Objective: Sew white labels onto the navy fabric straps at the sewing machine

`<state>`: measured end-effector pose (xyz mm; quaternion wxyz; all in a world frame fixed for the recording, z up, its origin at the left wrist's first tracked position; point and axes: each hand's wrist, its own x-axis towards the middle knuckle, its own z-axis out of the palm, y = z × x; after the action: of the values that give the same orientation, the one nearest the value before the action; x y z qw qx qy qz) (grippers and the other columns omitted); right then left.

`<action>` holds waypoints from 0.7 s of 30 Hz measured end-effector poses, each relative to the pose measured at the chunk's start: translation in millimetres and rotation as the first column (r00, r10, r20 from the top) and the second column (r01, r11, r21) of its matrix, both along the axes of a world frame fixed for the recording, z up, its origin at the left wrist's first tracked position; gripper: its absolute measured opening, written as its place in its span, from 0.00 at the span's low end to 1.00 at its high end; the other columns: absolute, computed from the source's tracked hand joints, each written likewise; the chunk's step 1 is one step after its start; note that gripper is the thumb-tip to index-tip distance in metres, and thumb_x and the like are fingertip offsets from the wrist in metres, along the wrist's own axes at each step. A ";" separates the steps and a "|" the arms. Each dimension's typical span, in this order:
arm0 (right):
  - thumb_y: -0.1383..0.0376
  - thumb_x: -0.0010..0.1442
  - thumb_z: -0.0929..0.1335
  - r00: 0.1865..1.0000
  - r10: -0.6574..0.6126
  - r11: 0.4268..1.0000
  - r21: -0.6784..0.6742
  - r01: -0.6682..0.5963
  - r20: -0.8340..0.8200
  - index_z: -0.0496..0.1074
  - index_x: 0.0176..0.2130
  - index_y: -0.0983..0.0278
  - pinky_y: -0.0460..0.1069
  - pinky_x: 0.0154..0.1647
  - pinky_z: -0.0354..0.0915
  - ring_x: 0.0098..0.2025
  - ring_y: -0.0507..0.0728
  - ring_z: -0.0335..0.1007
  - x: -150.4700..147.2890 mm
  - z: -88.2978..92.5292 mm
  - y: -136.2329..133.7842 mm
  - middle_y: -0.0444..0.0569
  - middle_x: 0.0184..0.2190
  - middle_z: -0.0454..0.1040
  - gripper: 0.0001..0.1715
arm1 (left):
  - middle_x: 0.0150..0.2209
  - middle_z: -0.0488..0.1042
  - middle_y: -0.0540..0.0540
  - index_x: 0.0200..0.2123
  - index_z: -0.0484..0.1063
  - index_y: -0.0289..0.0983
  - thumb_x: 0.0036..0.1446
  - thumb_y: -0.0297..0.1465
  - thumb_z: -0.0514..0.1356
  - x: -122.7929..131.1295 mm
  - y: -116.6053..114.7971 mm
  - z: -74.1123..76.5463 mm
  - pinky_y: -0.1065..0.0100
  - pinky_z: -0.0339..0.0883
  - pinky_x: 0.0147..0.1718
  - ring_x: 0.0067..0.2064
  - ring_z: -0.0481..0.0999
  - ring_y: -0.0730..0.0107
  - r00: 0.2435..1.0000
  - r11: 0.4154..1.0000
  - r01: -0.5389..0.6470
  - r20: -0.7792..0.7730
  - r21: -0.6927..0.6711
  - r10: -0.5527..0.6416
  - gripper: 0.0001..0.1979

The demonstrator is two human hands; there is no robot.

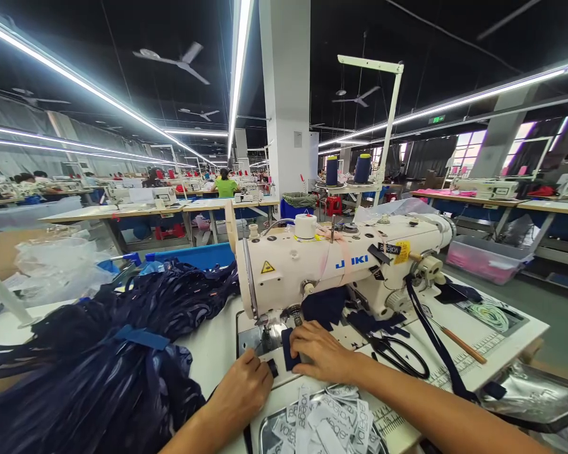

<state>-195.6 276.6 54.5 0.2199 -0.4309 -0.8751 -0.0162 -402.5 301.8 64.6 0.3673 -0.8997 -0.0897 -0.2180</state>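
A cream sewing machine [341, 261] stands on the white table [497, 350] in front of me. My right hand [320, 350] lies flat on a small dark navy fabric piece [288, 349] just right of the needle area. My left hand [243, 391] rests on the machine bed below the presser foot, fingers curled and touching another small dark piece [273, 367]. A large heap of navy straps and fabric [108, 359] lies to my left. A metal tray [267, 435] with several white printed labels [324, 419] sits under my forearms.
Black scissors [400, 354] and a wooden-handled tool [461, 343] lie right of the needle. A navy strap [435, 343] hangs off the machine. Thread cones [362, 168] stand behind. A pink bin [485, 258] sits on the floor at right. Other workers sit at distant tables.
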 end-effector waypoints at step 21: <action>0.72 0.49 0.63 0.927 -0.309 0.912 -0.342 0.226 -0.213 0.64 0.23 0.65 0.45 0.33 0.55 0.31 0.52 0.63 -49.2 1.4 24.9 0.45 0.26 0.69 0.06 | 0.18 0.65 0.52 0.22 0.65 0.34 0.58 0.17 0.38 -4.1 -6.7 -1.9 0.67 0.54 0.28 0.19 0.64 0.73 0.974 0.991 -0.126 0.182 -0.051 0.133 0.21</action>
<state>-244.8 301.5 55.9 0.2585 -0.5751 -0.7618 0.1488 -406.7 295.2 62.7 0.3533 -0.8748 -0.1862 -0.2743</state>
